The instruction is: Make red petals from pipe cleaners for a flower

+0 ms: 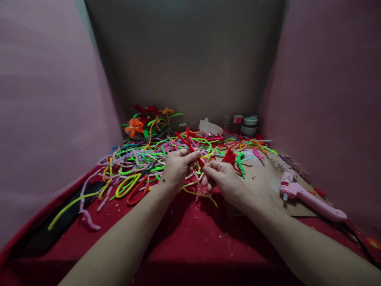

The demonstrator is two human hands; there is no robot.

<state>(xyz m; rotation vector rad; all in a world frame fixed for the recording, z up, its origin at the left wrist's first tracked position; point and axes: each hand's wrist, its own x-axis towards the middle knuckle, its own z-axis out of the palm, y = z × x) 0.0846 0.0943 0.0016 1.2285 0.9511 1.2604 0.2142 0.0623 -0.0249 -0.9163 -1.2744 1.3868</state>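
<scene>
Both my hands meet at the middle of a red cloth (184, 238), above a heap of coloured pipe cleaners (143, 159). My left hand (177, 169) is closed, pinching a red pipe cleaner (190, 143) whose ends stick up and away from me. My right hand (222, 176) is closed too, its fingertips pinched on the lower end of that same red pipe cleaner, just right of the left hand. A small red folded pipe-cleaner piece (229, 156) lies right behind my right hand.
A pink glue gun (309, 196) lies on a cardboard sheet (268, 182) at the right. Red-handled scissors (139, 188) rest among the strands at the left. Finished pipe-cleaner flowers (143, 123) stand at the back left, small jars (245, 124) at the back right. Pink walls close in on both sides.
</scene>
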